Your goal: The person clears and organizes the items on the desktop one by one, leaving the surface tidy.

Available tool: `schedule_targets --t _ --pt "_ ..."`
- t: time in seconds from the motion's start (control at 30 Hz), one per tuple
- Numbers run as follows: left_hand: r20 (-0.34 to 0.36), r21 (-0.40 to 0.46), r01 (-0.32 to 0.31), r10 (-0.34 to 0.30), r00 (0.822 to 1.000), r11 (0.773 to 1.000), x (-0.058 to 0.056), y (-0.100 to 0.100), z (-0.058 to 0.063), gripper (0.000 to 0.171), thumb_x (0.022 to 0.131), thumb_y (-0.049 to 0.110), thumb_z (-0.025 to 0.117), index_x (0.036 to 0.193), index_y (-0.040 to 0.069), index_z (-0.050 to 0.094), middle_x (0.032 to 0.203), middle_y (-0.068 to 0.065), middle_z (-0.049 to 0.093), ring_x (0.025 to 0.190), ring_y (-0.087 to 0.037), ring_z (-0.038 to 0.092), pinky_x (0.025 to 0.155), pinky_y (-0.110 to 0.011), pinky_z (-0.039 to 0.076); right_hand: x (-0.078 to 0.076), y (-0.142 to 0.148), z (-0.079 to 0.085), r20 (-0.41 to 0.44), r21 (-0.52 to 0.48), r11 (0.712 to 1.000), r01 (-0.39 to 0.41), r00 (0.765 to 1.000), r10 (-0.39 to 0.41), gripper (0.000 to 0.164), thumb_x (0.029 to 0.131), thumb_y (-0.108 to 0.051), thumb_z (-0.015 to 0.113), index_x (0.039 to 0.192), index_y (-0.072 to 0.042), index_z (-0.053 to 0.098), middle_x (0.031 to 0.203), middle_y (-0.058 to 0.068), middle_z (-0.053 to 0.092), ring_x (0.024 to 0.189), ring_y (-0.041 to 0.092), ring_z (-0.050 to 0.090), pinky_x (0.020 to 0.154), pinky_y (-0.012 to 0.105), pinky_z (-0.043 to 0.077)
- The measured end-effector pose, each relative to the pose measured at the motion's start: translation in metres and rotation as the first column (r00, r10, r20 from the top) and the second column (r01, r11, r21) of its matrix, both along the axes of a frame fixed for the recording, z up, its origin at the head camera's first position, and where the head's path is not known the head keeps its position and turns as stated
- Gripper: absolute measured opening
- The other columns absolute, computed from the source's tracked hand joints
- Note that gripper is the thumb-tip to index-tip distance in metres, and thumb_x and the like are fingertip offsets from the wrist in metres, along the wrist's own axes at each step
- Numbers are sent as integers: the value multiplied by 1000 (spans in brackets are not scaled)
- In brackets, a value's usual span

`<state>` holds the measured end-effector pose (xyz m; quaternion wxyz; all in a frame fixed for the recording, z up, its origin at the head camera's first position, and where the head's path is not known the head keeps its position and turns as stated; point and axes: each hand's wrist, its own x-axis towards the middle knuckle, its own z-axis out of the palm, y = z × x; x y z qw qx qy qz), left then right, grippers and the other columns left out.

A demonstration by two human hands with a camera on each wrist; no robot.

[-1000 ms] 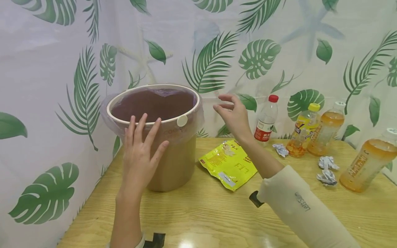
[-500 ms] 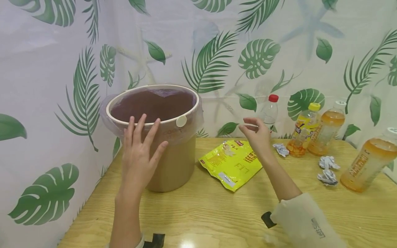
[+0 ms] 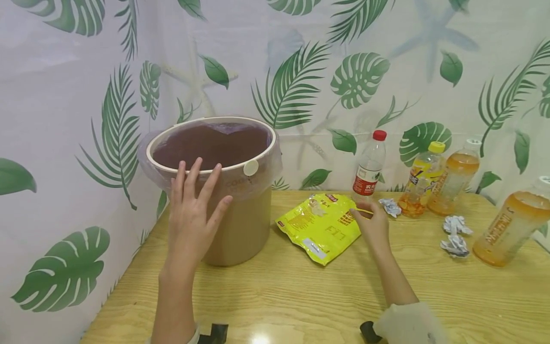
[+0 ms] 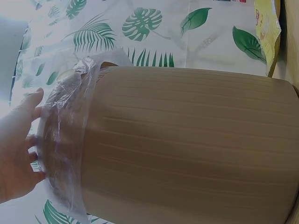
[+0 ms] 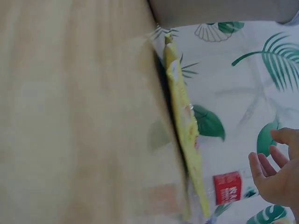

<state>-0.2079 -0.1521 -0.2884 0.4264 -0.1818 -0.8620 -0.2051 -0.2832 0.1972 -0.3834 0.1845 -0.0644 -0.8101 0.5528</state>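
Note:
My left hand (image 3: 190, 228) rests its spread fingers at the near rim of a brown trash bin (image 3: 246, 229). A thin clear liner (image 4: 70, 126) is folded over that rim, and the bin's inside looks dark. A flat yellow snack packet (image 3: 320, 231) lies on the table right of the bin. Over the packet's far right corner, in the head view, is my right hand (image 3: 375, 227), fingers loosely bent. The right wrist view shows the right hand (image 5: 278, 170) apart from the packet, with nothing between thumb and fingers.
Behind the packet stands a red-capped bottle (image 3: 369, 165). Further right are a yellow-capped bottle (image 3: 423, 179) and two white-capped orange bottles, one at the back (image 3: 456, 177), one nearer (image 3: 511, 227). Crumpled paper balls (image 3: 456, 224) lie between them. A leaf-print sheet (image 3: 301, 48) hangs behind the table.
My right hand has moved from beside the bin rim to the right and down, now low at the packet's far right corner. My left hand and the bin have stayed put.

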Motion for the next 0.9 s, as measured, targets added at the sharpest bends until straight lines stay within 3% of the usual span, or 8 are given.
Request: schedule_targets --t 0.23,0.5,0.67,0.8,0.9 --pt "6 -3 -5 5 1000 1000 0 0 0 61 94 56 29 140 18 40 148 -10 22 138 -24 1 109 -45 2 1 10 -23 109 -30 999 -12 994 15 44 92 -23 58 124 6 48 122 21 49 111 32 49 87 35 44" --pt "9 -4 -9 9 1000 1000 1 0 1 61 94 56 29 140 18 41 148 -10 22 138 -24 2 109 -46 3 -4 19 -47 144 -46 999 15 990 -8 40 91 -17 58 122 6 49 121 21 49 109 31 49 72 15 42" --pt "13 -7 -9 9 1000 1000 1 0 1 61 94 57 29 140 18 41 148 -9 23 138 -24 1 109 -45 3 -4 24 -57 187 -15 1000 22 982 -19 41 90 -19 58 122 5 49 121 21 49 111 33 49 81 26 45" --pt "4 -8 -8 8 1000 1000 0 0 1 61 94 57 29 140 18 40 148 -9 22 138 -24 2 109 -46 3 -4 25 -61 173 0 1000 27 985 -27 40 90 -18 58 122 4 49 121 22 49 111 35 49 88 39 43" --pt "1 -8 -8 8 1000 1000 0 0 0 61 94 56 29 140 18 40 148 -9 22 138 -25 2 109 -46 4 -4 25 -62 152 23 998 63 986 -66 38 89 -16 58 121 4 52 119 22 51 109 34 50 88 42 42"
